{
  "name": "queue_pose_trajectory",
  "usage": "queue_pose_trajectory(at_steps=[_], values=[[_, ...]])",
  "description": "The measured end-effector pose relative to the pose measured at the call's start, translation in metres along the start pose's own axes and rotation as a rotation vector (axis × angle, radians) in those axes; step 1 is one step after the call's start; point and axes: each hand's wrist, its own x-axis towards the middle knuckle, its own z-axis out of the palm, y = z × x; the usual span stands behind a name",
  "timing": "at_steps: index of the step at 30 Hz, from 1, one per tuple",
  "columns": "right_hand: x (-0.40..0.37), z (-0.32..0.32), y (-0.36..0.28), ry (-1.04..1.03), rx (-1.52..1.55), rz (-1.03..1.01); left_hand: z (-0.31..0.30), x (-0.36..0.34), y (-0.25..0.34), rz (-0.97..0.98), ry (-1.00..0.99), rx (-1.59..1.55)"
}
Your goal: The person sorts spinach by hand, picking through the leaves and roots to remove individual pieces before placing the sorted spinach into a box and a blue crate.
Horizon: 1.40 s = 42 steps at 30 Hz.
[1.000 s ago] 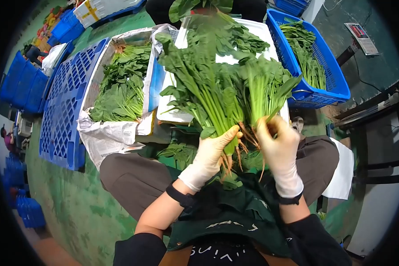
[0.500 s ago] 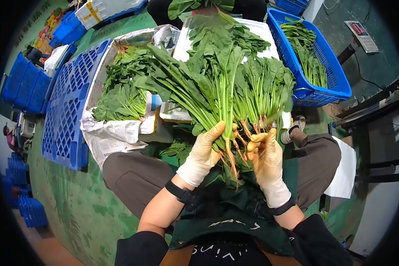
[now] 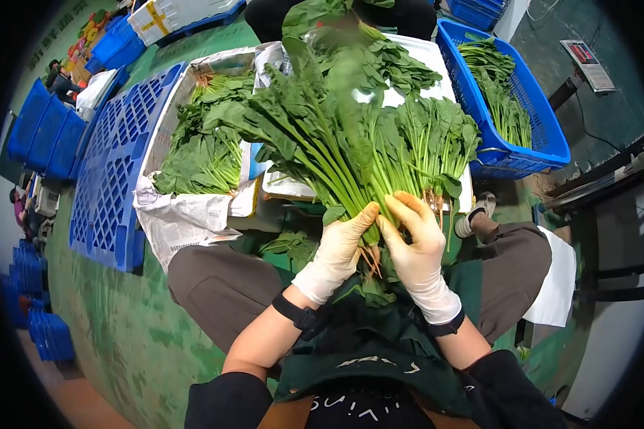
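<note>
In the head view, the left hand (image 3: 338, 248) clasps a bunch of greens (image 3: 309, 136) by its root end, near centre. The right hand (image 3: 416, 250), fingers narrowly curled, touches the bunch; whether it pinches anything, I cannot tell. Far right stands a blue basket (image 3: 511, 161).

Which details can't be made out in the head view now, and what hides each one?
All in the head view:
- Most fingertips of the left hand: hidden behind the stems of the held spinach bunch.
- Head of the person opposite: cut off by the top edge.
- Reading on the digital scale: too small to read.
- Print on the newspaper: too small to read.
</note>
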Motion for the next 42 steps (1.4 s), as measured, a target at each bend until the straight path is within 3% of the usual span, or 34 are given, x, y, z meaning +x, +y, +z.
queue_pose_trajectory(at_steps=[2, 5, 8, 11, 12, 20, 24, 27, 28, 30, 34, 42], values=[[-0.006, 0.002, -0.001, 0.035, 0.078, 0.074, 0.001, 0.002, -0.004, -0.002, 0.056, -0.049], [-0.003, 0.000, -0.005, 0.170, 0.491, 0.395, -0.005, 0.003, 0.000, -0.043, -0.012, -0.051], [0.000, -0.002, 0.003, 0.302, 0.476, 0.271, -0.002, 0.002, 0.003, -0.083, -0.039, -0.136], [-0.001, -0.001, -0.005, 0.200, 0.489, 0.245, -0.007, 0.004, 0.002, -0.123, -0.140, -0.208], [-0.001, -0.004, -0.002, 0.122, 0.174, 0.064, -0.011, 0.005, 0.001, -0.165, -0.208, -0.254], [-0.007, 0.000, -0.008, 0.076, 0.123, -0.026, -0.030, 0.010, -0.013, -0.272, -0.256, -0.415], [-0.011, 0.000, -0.013, 0.077, 0.095, -0.065, -0.008, 0.000, 0.000, -0.183, -0.175, -0.235], [-0.011, -0.002, -0.026, 0.159, 0.208, 0.222, 0.003, -0.003, 0.011, -0.174, -0.206, -0.185], [-0.011, -0.002, -0.022, 0.160, 0.208, 0.219, 0.006, -0.004, 0.015, -0.175, -0.240, -0.159], [-0.014, -0.005, -0.009, -0.025, 0.535, 0.617, -0.004, -0.002, 0.010, -0.179, -0.219, -0.091], [-0.006, -0.015, -0.012, -0.039, 0.274, 0.425, -0.012, -0.002, 0.002, -0.207, -0.215, -0.049], [-0.016, -0.010, -0.005, 0.021, 0.246, 0.282, 0.002, -0.005, -0.001, -0.132, -0.157, -0.183]])
